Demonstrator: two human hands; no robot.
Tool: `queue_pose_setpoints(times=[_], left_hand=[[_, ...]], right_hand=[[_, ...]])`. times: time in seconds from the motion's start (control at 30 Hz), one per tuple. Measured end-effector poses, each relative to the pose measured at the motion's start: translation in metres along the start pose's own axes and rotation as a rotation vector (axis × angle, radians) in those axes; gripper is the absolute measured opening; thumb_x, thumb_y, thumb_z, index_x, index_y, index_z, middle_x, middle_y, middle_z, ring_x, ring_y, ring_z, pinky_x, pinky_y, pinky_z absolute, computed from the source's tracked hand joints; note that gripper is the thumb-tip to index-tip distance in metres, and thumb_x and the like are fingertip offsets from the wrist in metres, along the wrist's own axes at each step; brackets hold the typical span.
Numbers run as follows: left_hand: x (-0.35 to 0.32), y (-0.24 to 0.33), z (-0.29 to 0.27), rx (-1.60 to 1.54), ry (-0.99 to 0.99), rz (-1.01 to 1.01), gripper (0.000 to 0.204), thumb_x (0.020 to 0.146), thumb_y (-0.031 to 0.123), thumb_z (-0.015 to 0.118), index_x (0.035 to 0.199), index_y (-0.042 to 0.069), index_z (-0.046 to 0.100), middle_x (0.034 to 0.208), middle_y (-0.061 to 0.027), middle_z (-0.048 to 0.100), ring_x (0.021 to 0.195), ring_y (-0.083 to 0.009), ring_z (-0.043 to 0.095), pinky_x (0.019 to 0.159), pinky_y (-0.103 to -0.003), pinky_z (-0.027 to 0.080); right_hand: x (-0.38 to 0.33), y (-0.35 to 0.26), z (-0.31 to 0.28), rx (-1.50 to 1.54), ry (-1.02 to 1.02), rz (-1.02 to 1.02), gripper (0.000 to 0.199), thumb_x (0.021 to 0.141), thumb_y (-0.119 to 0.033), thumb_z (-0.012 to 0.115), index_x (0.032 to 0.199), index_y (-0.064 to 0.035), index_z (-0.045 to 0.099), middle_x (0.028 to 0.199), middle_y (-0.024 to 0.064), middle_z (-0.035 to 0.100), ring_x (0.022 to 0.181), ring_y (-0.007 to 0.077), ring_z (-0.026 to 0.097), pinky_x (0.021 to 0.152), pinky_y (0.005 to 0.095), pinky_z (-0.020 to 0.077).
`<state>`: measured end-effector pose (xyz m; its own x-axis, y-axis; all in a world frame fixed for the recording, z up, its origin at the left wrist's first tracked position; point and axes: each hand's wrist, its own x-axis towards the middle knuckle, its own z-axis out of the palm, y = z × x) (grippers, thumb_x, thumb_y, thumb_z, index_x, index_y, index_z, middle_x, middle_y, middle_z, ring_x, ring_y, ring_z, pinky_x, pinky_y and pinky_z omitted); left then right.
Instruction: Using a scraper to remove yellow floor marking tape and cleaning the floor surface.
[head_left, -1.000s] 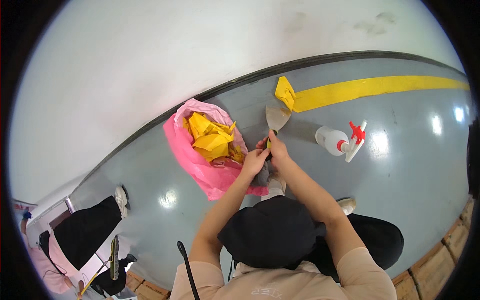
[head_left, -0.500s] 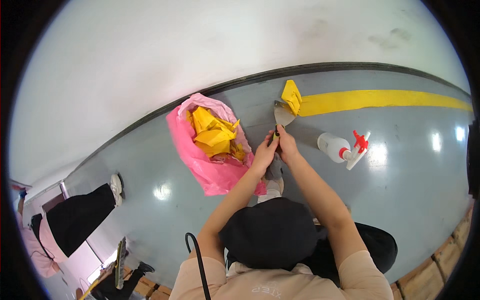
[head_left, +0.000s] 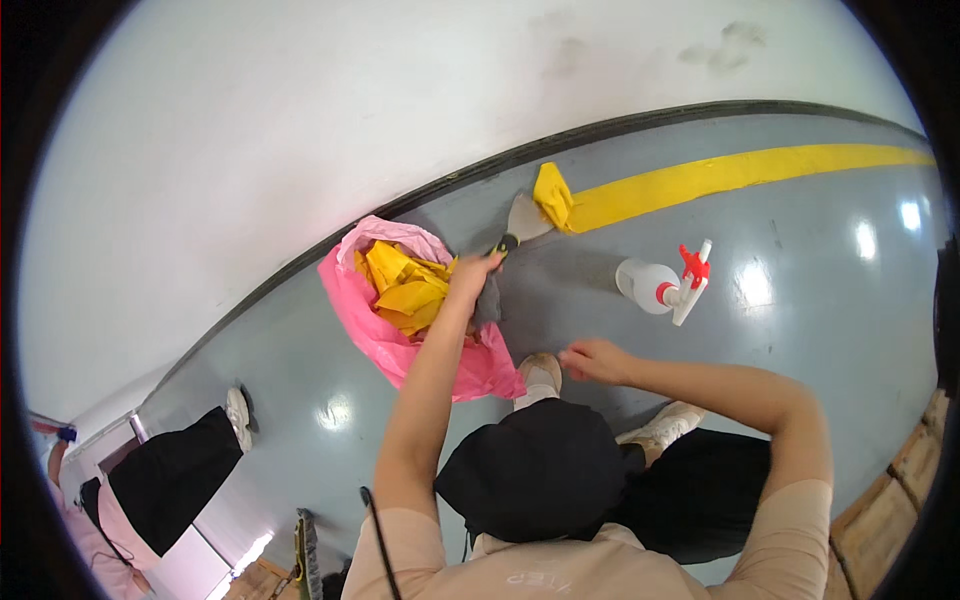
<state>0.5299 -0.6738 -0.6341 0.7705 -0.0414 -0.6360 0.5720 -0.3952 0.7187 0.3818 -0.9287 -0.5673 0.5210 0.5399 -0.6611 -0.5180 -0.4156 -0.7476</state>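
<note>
My left hand (head_left: 474, 274) grips the handle of a scraper (head_left: 526, 220) with a wide metal blade. The blade rests against the floor by the loose, crumpled end (head_left: 552, 195) of a yellow floor tape strip (head_left: 700, 178). My right hand (head_left: 597, 361) is off the scraper, above the floor near my shoe, its fingers curled in with nothing visible in them. Beside my left forearm lies an open pink plastic bag (head_left: 362, 318) holding crumpled yellow tape pieces (head_left: 402, 285). A dark grey cloth-like thing (head_left: 487, 303) is partly hidden behind my left hand.
A translucent spray bottle (head_left: 648, 285) with a red and white trigger head is on the grey floor to the right. A white wall (head_left: 300, 110) with a dark skirting runs along the far side. Another person (head_left: 170, 475) stands at the left. Cardboard boxes (head_left: 880, 530) sit lower right.
My right hand has let go of the scraper and drawn back toward me. My left hand keeps the scraper, now tilted with its handle farther left. The view has shifted slightly.
</note>
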Motion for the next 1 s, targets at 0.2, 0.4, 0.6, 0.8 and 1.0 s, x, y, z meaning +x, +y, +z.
queue_pose_setpoints(times=[0.2,0.4,0.6,0.8,1.0], left_hand=[[0.036,0.083,-0.006,0.326,-0.194,0.043,0.035,0.073,0.036,0.065,0.072,0.001,0.068,0.066,-0.0115,0.062,0.066,-0.0219,0.057,0.064,-0.035,0.042],[0.059,0.151,-0.004,0.852,-0.320,0.231,0.036,0.070,0.036,0.064,0.076,0.001,0.068,0.074,-0.0195,0.064,0.072,-0.0302,0.061,0.064,-0.039,0.044],[-0.002,0.202,0.049,1.219,-0.154,0.358,0.044,0.074,0.038,0.061,0.098,0.001,0.064,0.090,-0.0193,0.065,0.085,-0.0321,0.063,0.075,-0.040,0.048],[0.014,0.209,-0.005,1.087,-0.160,0.302,0.046,0.073,0.038,0.062,0.092,-0.004,0.065,0.079,-0.0191,0.065,0.079,-0.0290,0.063,0.069,-0.039,0.047],[0.068,0.172,0.001,0.911,-0.334,0.171,0.035,0.066,0.034,0.069,0.070,-0.001,0.068,0.069,-0.0171,0.063,0.068,-0.0243,0.059,0.065,-0.036,0.043]], right_hand=[[-0.074,0.036,-0.044,-0.012,0.042,0.175,0.038,0.092,-0.038,0.045,0.095,-0.0031,0.060,0.076,0.0075,0.062,0.070,0.0151,0.060,0.065,0.0315,0.0473],[-0.086,0.059,-0.060,-0.258,0.114,0.169,0.037,0.091,-0.039,0.047,0.093,-0.0051,0.060,0.073,0.0062,0.063,0.069,0.0191,0.061,0.065,0.0336,0.0471],[-0.109,0.087,-0.072,-0.166,0.216,0.256,0.036,0.090,-0.038,0.047,0.090,-0.0046,0.061,0.074,0.0073,0.064,0.069,0.0215,0.062,0.066,0.0345,0.0474],[-0.124,0.099,-0.087,0.101,0.441,0.253,0.035,0.090,-0.035,0.047,0.090,-0.0036,0.061,0.071,0.0058,0.062,0.067,0.0160,0.060,0.063,0.0312,0.0470],[-0.116,0.103,-0.093,0.083,0.419,0.265,0.033,0.090,-0.033,0.048,0.090,-0.0025,0.061,0.070,0.0057,0.062,0.065,0.0149,0.059,0.063,0.0297,0.0479]])
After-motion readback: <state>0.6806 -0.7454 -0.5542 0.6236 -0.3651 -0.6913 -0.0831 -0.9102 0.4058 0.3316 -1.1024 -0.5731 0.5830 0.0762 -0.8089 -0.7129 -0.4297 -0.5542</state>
